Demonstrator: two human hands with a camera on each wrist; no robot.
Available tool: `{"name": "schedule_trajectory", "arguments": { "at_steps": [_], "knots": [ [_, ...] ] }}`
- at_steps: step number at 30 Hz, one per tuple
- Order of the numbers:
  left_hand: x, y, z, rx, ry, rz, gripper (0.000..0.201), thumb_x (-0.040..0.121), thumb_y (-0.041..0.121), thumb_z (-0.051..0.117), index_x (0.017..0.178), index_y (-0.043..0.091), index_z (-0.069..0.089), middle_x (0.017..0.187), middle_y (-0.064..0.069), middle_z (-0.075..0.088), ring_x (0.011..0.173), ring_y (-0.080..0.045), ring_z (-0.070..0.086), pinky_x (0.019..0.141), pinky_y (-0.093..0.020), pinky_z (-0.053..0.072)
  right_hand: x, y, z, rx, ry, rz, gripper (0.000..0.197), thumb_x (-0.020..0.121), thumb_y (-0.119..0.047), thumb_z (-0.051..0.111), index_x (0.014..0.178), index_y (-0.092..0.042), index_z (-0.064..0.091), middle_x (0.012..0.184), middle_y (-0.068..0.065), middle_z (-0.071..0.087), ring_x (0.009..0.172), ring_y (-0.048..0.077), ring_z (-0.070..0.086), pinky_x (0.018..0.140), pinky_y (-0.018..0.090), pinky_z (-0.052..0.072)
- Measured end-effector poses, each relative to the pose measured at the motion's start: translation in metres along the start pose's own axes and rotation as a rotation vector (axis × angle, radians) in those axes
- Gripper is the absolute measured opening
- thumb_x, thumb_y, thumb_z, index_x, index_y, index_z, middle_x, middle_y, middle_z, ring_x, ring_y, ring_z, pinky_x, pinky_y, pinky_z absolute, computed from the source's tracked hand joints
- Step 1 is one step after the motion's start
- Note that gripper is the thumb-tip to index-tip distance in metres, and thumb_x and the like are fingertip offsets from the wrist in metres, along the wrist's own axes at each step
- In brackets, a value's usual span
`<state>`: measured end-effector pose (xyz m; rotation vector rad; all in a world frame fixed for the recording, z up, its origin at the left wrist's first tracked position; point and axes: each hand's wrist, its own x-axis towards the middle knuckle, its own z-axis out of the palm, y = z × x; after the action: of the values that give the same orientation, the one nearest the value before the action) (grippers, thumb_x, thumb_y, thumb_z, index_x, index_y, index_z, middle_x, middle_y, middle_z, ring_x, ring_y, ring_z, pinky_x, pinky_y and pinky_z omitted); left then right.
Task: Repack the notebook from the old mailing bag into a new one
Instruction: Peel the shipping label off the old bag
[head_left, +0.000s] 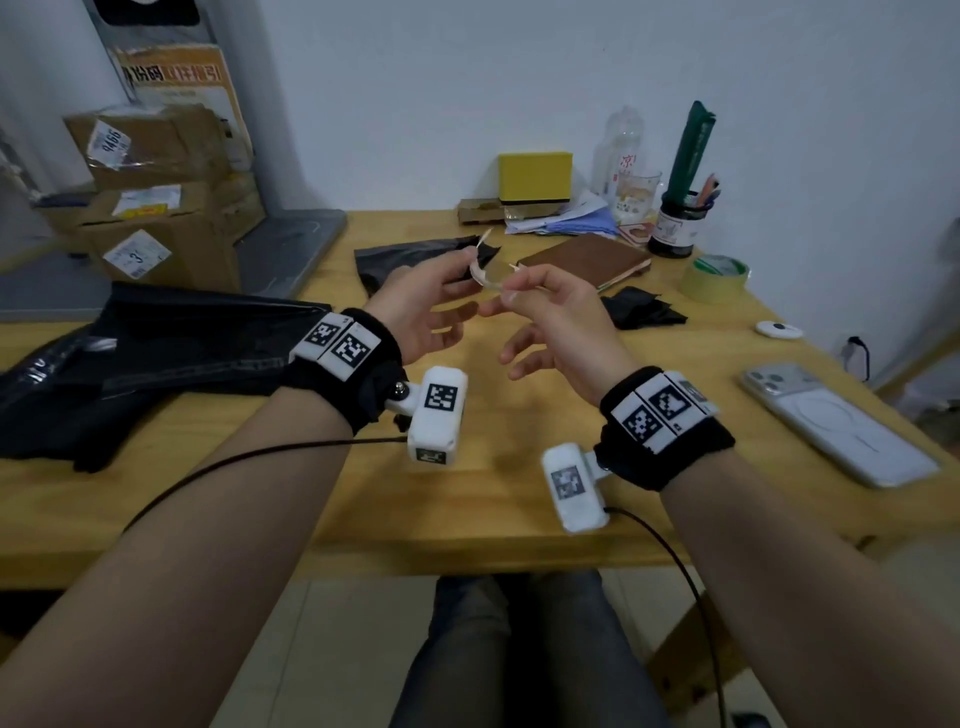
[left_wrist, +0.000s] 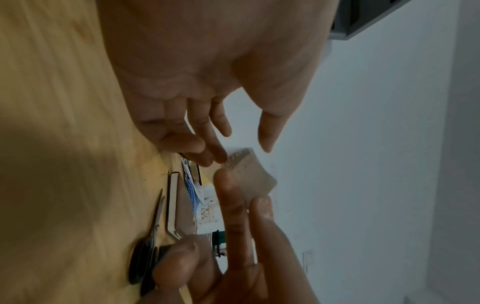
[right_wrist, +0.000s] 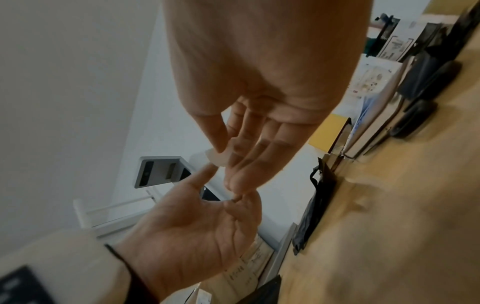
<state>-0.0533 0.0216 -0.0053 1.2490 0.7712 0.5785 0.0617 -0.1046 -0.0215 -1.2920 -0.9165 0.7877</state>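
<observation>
Wooden table, notebook unbagged

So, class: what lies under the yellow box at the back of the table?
The yellow box appears to rest on a flat brown cardboard piece, which sticks out to its left. Anything directly beneath the box's middle is covered.

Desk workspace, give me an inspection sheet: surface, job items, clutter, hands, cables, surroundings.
Surface: wooden table, crowded at the back.
Job's things: brown notebook lying closed outside any bag; black mailing bags at the left; tape strip held above the table.
Clutter: phone, tape roll, scissors, pen cup.
Grippers: left hand and right hand each pinch an end of the strip.
Cables: black leads from both wrist cameras.
Surroundings: cardboard boxes, white wall.
</observation>
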Motion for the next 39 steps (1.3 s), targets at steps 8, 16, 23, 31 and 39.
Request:
{"name": "schedule_trajectory", "arguments": {
  "at_steps": [8, 16, 23, 31, 39],
  "knots": [
    [-0.021, -0.015, 0.008, 0.04, 0.139, 0.061, 0.015, 0.089, 0.019, 0.066, 0.102, 0.015, 0.073, 0.076, 0.007, 0.072, 0.072, -0.018, 0.063, 0.056, -0.024, 0.042, -0.032, -0.005, -0.011, -0.007, 0.0, 0.079, 0.027, 0.098, -0.035, 0.059, 0.085, -0.012, 0.06, 0.081, 0.014, 0.072, 0.049, 0.027, 0.056, 0.05, 0.03, 0.048],
    [-0.053, -0.034, 0.001, 0.227, 0.157, 0.087, 0.023, 0.089, 0.031, 0.072, 0.106, 0.017, 0.075, 0.089, 0.005, 0.078, 0.068, -0.014, 0.066, 0.057, -0.023, 0.044, -0.053, -0.002, -0.02, -0.197, 0.063, 0.336, 0.07, 0.083, -0.085, 0.045, 0.088, -0.017, 0.063, 0.07, 0.005, 0.066, 0.043, 0.019, 0.045, 0.043, 0.02, 0.03],
    [-0.074, -0.063, -0.007, 0.267, 0.245, 0.044, 0.026, 0.088, 0.035, 0.071, 0.104, 0.015, 0.073, 0.086, 0.005, 0.078, 0.059, -0.012, 0.066, 0.055, -0.024, 0.039, -0.066, 0.007, -0.013, -0.465, -0.107, 0.433, 0.029, 0.092, -0.038, 0.069, 0.076, -0.014, 0.066, 0.058, 0.001, 0.059, 0.039, 0.012, 0.035, 0.039, 0.016, 0.019],
    [-0.088, -0.08, -0.012, 0.355, 0.204, 0.012, 0.024, 0.087, 0.029, 0.075, 0.099, 0.009, 0.075, 0.092, -0.003, 0.077, 0.059, -0.014, 0.061, 0.039, -0.016, 0.034, -0.083, 0.024, -0.022, -0.567, -0.191, 0.537, 0.021, 0.09, -0.032, 0.071, 0.083, -0.013, 0.073, 0.05, -0.004, 0.041, 0.039, 0.011, 0.027, 0.039, 0.018, 0.019],
    [-0.087, -0.086, -0.013, 0.768, 0.219, 0.029, 0.025, 0.076, 0.037, 0.084, 0.088, 0.016, 0.079, 0.076, 0.006, 0.065, 0.068, -0.006, 0.052, 0.053, -0.024, 0.035, -0.084, 0.02, -0.024, -0.813, -0.279, 0.584, 0.025, 0.082, -0.038, 0.079, 0.07, -0.017, 0.076, 0.046, -0.007, 0.04, 0.042, 0.013, 0.032, 0.046, 0.023, 0.025]
  ]
}}
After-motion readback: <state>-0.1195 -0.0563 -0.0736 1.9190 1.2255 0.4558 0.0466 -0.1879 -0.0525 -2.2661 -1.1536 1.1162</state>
